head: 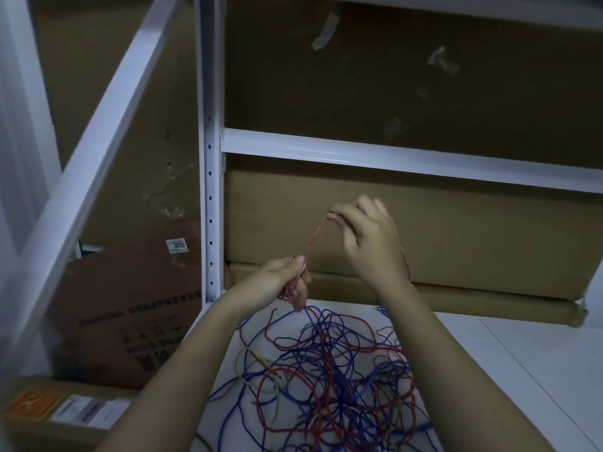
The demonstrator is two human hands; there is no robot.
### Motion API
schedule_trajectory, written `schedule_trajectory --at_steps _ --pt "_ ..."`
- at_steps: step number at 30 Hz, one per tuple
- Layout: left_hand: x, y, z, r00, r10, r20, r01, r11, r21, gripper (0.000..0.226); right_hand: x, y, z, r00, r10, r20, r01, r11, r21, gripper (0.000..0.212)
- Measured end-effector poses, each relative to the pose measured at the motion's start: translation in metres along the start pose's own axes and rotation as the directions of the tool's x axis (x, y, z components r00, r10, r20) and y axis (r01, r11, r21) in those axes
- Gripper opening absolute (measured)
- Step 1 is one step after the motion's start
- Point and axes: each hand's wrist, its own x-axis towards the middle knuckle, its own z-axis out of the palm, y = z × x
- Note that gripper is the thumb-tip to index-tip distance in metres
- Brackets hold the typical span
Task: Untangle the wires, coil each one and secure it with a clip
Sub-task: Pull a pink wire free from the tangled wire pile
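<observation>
A tangle of blue, red and yellow-green wires lies spread on the white shelf surface in front of me. My left hand grips a small bundle of red wire above the tangle's far edge. My right hand is raised higher and pinches the same red wire at its top between thumb and fingertips, so the strand runs taut between both hands. More red wire trails down behind my right wrist. No clip is visible.
A white metal shelf upright stands just left of my hands, with a crossbeam above them. Large cardboard boxes fill the back of the shelf. More boxes sit lower left.
</observation>
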Motion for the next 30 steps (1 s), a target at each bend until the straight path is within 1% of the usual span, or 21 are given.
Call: schedule_trajectory --at_steps 2,4,5,6,8,9,10,11,12,13,15,17,18,19,20,22,24,25,27,29,30 --pt "-0.004 -0.007 0.004 0.999 0.045 0.017 -0.045 0.999 0.004 0.049 -0.001 0.005 0.005 0.993 0.086 0.079 -0.087 0.996 0.002 0.018" --pt "-0.011 -0.012 0.006 0.997 0.08 0.008 -0.079 0.991 -0.113 0.05 -0.008 0.013 0.013 0.948 0.21 0.237 -0.214 0.977 -0.009 0.022" --pt "-0.015 -0.014 0.007 0.995 0.095 0.012 -0.09 0.975 -0.203 0.048 -0.013 0.016 0.017 0.901 0.26 0.348 -0.283 0.959 0.018 0.024" --pt "-0.017 -0.014 0.007 0.993 0.117 0.02 -0.106 0.953 -0.285 0.045 -0.019 0.019 0.021 0.834 0.291 0.469 -0.367 0.927 0.078 0.023" --pt "-0.018 -0.014 0.008 0.985 0.17 -0.003 -0.155 0.893 -0.422 0.037 -0.032 0.017 0.026 0.682 0.277 0.676 -0.543 0.811 0.215 0.019" --pt "-0.018 -0.014 0.007 0.982 0.186 -0.045 -0.184 0.855 -0.485 0.035 -0.039 0.015 0.028 0.622 0.252 0.742 -0.609 0.751 0.256 0.019" --pt "-0.017 -0.012 0.007 0.977 0.185 -0.105 -0.213 0.814 -0.54 0.034 -0.046 0.012 0.029 0.584 0.228 0.779 -0.65 0.706 0.281 0.023" --pt "-0.016 -0.012 0.006 0.968 0.172 -0.181 -0.246 0.78 -0.576 0.034 -0.053 0.01 0.03 0.569 0.21 0.795 -0.661 0.691 0.291 0.026" --pt "-0.015 -0.011 0.006 0.955 0.151 -0.254 -0.277 0.757 -0.592 0.033 -0.059 0.007 0.031 0.569 0.203 0.797 -0.654 0.699 0.289 0.026" --pt "-0.014 -0.011 0.004 0.939 0.13 -0.317 -0.302 0.752 -0.586 0.032 -0.065 0.005 0.033 0.583 0.203 0.786 -0.622 0.734 0.272 0.027" --pt "-0.007 -0.011 0.004 0.911 0.095 -0.4 -0.323 0.768 -0.553 0.03 -0.075 -0.003 0.038 0.65 0.174 0.74 -0.486 0.844 0.229 0.032" --pt "0.004 -0.011 0.005 0.897 0.081 -0.434 -0.3 0.833 -0.465 0.028 -0.09 -0.013 0.043 0.772 0.031 0.635 -0.186 0.966 0.179 0.032" --pt "0.009 -0.012 0.007 0.894 0.078 -0.442 -0.269 0.882 -0.388 0.027 -0.096 -0.017 0.044 0.815 -0.062 0.576 -0.033 0.988 0.153 0.032" --pt "0.013 -0.017 0.008 0.889 0.082 -0.45 -0.227 0.934 -0.278 0.025 -0.099 -0.023 0.043 0.832 -0.133 0.538 0.067 0.988 0.141 0.031" --pt "0.016 -0.023 0.01 0.889 0.104 -0.447 -0.185 0.972 -0.142 0.022 -0.1 -0.027 0.039 0.832 -0.174 0.526 0.115 0.983 0.144 0.029" --pt "0.014 -0.038 0.013 0.927 0.138 -0.348 -0.1 0.987 0.126 0.018 -0.096 -0.031 0.031 0.836 -0.215 0.505 0.145 0.974 0.175 0.024" --pt "0.008 -0.049 0.012 0.969 0.079 -0.234 -0.015 0.965 0.263 0.02 -0.09 -0.025 0.021 0.869 -0.217 0.444 0.149 0.972 0.182 0.015" --pt "0.003 -0.049 0.013 0.979 0.036 -0.2 0.021 0.962 0.271 0.021 -0.087 -0.019 0.017 0.887 -0.204 0.415 0.147 0.975 0.165 0.012" --pt "-0.003 -0.048 0.018 0.986 -0.015 -0.166 0.059 0.963 0.262 0.03 -0.082 -0.008 0.009 0.899 -0.127 0.419 0.084 0.989 0.121 0.021" --pt "-0.007 -0.049 0.02 0.992 -0.012 -0.128 0.05 0.955 0.293 0.049 -0.076 0.001 0.002 0.866 -0.011 0.5 -0.047 0.994 0.102 0.035" --pt "-0.009 -0.048 0.02 0.994 -0.017 -0.104 0.048 0.95 0.307 0.055 -0.075 0.004 -0.002 0.839 0.041 0.543 -0.125 0.985 0.119 0.034"
